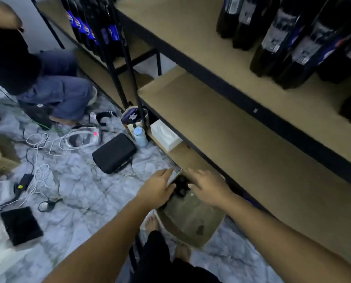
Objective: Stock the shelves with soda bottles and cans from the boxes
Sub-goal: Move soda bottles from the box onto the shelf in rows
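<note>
An open cardboard box (191, 223) stands on the floor at the foot of the shelf rack. Dark bottle tops (180, 187) show inside it, between my hands. My left hand (157, 187) is at the box's left edge, its fingers over the pale box flap (173, 177) and its thumb under it. My right hand (208, 186) hovers over the box with fingers spread, holding nothing. Several dark soda bottles (289, 37) stand on the upper shelf at the right. The brown middle shelf board (231, 129) is bare.
Another person (48, 88) crouches at the left beside a second rack with blue-labelled bottles (89, 27). A black case (114, 153), white cables (42, 144), a black tablet (20, 225), a pale blue bottle (140, 136) and a white box (165, 135) lie on the marble floor.
</note>
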A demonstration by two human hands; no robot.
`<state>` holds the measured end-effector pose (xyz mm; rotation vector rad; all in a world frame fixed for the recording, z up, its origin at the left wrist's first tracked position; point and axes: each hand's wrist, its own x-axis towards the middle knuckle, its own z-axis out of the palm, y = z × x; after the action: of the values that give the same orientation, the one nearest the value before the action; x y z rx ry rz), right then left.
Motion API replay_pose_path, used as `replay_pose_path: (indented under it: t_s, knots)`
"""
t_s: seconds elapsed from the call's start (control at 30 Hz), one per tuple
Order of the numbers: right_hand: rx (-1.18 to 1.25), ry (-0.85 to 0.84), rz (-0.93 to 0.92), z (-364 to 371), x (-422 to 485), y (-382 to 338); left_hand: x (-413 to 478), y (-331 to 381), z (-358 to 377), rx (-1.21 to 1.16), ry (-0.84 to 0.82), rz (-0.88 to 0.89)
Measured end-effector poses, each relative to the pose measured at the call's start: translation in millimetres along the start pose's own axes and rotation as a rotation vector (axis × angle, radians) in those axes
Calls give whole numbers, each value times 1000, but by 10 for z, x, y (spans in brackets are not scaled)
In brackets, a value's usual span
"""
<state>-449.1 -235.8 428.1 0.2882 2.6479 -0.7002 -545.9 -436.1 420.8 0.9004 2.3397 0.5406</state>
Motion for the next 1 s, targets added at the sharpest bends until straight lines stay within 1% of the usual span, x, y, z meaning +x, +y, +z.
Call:
replay_pose_path:
  t_s: [0.1,0.17,0.27,0.37,0.43,0.53,0.63,0.67,0.73,0.8,0.87,0.93,1.0]
  knots:
    - [39,-80,34,419,154,153,9,-247,305,-78,-86,-109]
    - [99,-143,81,728,260,248,40,-491,597,-216,-132,-232]
    - [230,-203,161,1253,468,441,108,-889,1121,-356,-164,-353]
    - [297,-237,203,1826,778,688,293,-1283,1726,-504,-178,-484]
    - [314,-232,227,2166,1024,823,485,-1511,2153,-658,-144,-622]
    - [318,-224,250,2799,1406,1091,813,-1771,2827,-1053,-69,-849]
    - [311,-202,253,3393,1755,1327,1176,-2010,3429,-1317,23,-1051]
    - [310,-201,249,3557,1872,1384,1271,-2077,3593,-1327,45,-1088]
    - [321,-196,254,3866,2115,1468,1393,-2214,3876,-1202,38,-1097]
    - [337,-184,263,4129,2336,1516,1486,-2310,4091,-1073,81,-1049]
    - [318,-167,246,4336,2512,1543,1580,-2368,4235,-1015,136,-1016]
    - [304,-159,219,4480,2651,1582,1651,-2410,4344,-1043,190,-1034]
    - [286,-144,210,4552,2756,1613,1703,-2450,4443,-1149,292,-1084]
